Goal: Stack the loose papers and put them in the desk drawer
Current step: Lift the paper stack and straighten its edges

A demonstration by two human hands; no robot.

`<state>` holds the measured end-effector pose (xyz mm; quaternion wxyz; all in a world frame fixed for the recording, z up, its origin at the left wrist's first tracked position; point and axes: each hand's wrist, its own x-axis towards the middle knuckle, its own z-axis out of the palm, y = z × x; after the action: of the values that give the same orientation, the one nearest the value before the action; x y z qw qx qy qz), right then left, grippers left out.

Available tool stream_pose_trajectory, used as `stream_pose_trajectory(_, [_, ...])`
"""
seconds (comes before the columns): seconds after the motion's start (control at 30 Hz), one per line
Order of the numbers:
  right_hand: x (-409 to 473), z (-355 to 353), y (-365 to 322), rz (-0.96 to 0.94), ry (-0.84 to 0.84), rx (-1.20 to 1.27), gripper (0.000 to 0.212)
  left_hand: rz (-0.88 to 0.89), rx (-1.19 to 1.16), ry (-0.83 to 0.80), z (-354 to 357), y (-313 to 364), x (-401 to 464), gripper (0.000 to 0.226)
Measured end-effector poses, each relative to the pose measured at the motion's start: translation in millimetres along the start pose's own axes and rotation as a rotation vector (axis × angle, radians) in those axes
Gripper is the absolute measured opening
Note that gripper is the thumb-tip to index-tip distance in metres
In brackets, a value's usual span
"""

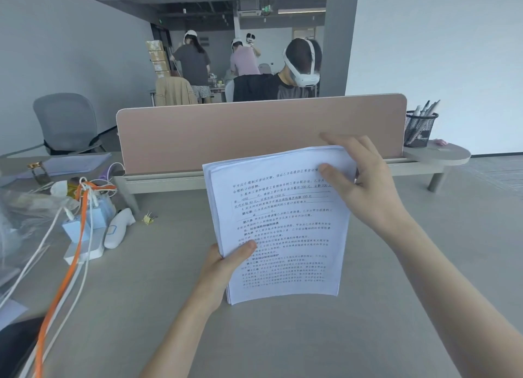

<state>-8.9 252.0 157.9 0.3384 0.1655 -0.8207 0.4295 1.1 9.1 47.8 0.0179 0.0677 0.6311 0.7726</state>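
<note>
A stack of white printed papers (pixel 283 230) is held upright, its bottom edge resting on the grey desk (pixel 283 335). My left hand (pixel 226 264) grips the stack's lower left edge, thumb on the front sheet. At the top right corner my right hand (pixel 365 179) holds the stack, thumb in front and fingers over the top edge. The sheets' upper edges are slightly uneven. No drawer is in view.
A pink divider panel (pixel 254 131) stands behind the papers. Left lie chargers with orange and white cables (pixel 82 222), a white handheld device (pixel 119 227), a binder clip (pixel 148 218) and more papers (pixel 73 164). A mesh pen cup (pixel 420 128) stands far right. People work beyond.
</note>
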Motion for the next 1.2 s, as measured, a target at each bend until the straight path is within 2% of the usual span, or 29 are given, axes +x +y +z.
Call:
stream_pose_trajectory(0.07, [-8.4,3.7,2.8,0.156,0.003,0.269,0.06,0.004,-0.014,-0.005,-0.9,-1.2,0.0,0.021])
stream_pose_trajectory(0.13, [-24.3,10.0,7.7,0.369,0.027,0.552,0.052,0.01,-0.026,-0.019,-2.3,-3.0,-0.5,0.023])
stream_pose_trajectory(0.23, [-53.0,25.6,24.1,0.545,-0.046,0.589,0.028,0.013,-0.005,-0.012,-2.4,-8.7,-1.1,0.024])
stream_pose_trajectory(0.33, [-72.4,41.2,37.0,0.621,-0.061,0.67,0.03,-0.011,0.024,0.035,0.0,-14.4,1.2,0.023])
stream_pose_trajectory(0.4, [-74.8,45.0,40.1,0.621,-0.025,0.693,0.034,-0.026,0.02,0.061,2.0,-14.1,3.4,0.026])
stream_pose_trajectory(0.5, [-72.3,44.6,42.8,0.602,0.025,0.711,0.035,-0.083,-0.027,0.065,1.9,-12.5,7.1,0.058])
stream_pose_trajectory(0.67, [-80.6,46.7,48.2,0.565,0.005,0.565,0.031,-0.03,0.043,0.032,6.0,-13.9,1.0,0.032])
stream_pose_trajectory(0.77, [-86.3,48.0,54.8,0.593,0.022,0.51,0.021,0.037,0.061,0.087,7.3,-15.5,-2.0,0.03])
stream_pose_trajectory(0.87, [-83.2,44.8,51.5,0.598,0.019,0.564,0.024,0.078,0.041,0.101,8.7,-11.2,-2.7,0.023])
stream_pose_trajectory(1.03, [-76.3,43.4,46.0,0.543,-0.043,0.623,0.039,0.055,0.053,0.121,14.9,-8.0,-2.5,0.021])
stream_pose_trajectory(1.2, [-80.7,47.1,52.7,0.556,-0.048,0.64,0.032,0.02,0.083,0.177,13.4,-20.7,-5.0,0.017])
